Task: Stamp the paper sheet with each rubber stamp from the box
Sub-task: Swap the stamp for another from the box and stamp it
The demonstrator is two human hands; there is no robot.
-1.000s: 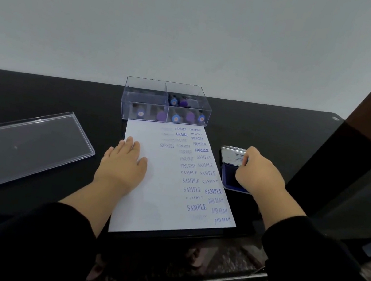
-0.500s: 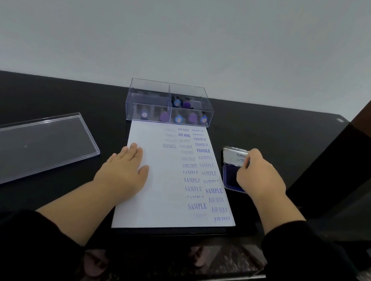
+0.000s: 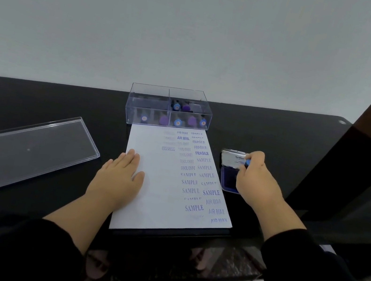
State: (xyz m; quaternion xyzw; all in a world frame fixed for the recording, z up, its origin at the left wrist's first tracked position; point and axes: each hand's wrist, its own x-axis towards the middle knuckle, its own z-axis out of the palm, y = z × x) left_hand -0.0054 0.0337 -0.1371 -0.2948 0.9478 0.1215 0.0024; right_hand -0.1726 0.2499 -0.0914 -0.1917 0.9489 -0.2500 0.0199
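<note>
I see my left hand (image 3: 121,173) flat on the paper sheet (image 3: 156,199), fingers (image 3: 131,155) straight and together, palm pressing the sheet's left half, thumb out toward 3 o'clock. Sheet lies on the black surface (image 3: 267,135), long axis running 12 to 6, its right half covered w/ blue prints: AIR MAIL, FRAGILE, EXPRESS, SAMPLE. At the sheet's 12 o'clock edge, touching it, sits the clear box (image 3: 168,110), open-topped, divided into compartments; blue and purple stamp handles show in the front row and the rear right one.

Right hand (image 3: 255,180) is at 3 o'clock of the sheet, over the ink pad (image 3: 229,176), fingers curled round a rubber stamp (image 3: 247,162); only its blue top peeks out by the thumb. Can't tell if the stamp face touches the ink. Pad's metal lid (image 3: 233,158) is open toward 12.

Clear box lid (image 3: 22,148) lies well apart at 9 o'clock, flat on the surface.
</note>
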